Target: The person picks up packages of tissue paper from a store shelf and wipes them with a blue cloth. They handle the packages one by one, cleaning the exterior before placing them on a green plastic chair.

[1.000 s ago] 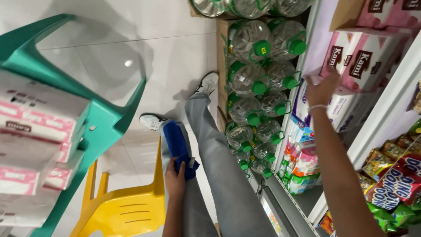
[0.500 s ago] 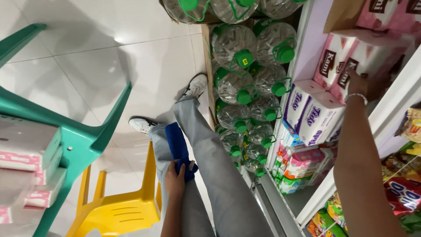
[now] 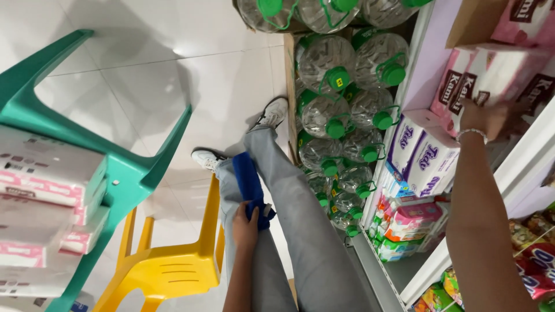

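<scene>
My left hand (image 3: 245,226) hangs beside my grey trouser leg and grips a blue cloth (image 3: 248,181) that trails toward my white shoes. My right hand (image 3: 488,117), with a thin bracelet at the wrist, reaches up to the shelf and rests against a white and pink tissue pack (image 3: 485,75); its fingers are partly hidden behind the pack. White and purple tissue packs (image 3: 425,156) stand on the shelf just below.
Large clear water bottles with green caps (image 3: 335,110) are stacked on the floor against the shelving. A yellow plastic stool (image 3: 167,268) stands beside my legs. A green plastic chair (image 3: 124,173) at left carries stacked tissue boxes (image 3: 46,190). Snack packets (image 3: 537,254) fill the lower right shelf.
The view has tilted and shifted. My right hand has stayed up at the pink tissue packs on the shelf. My left hand still holds the blue cloth at my thigh.
</scene>
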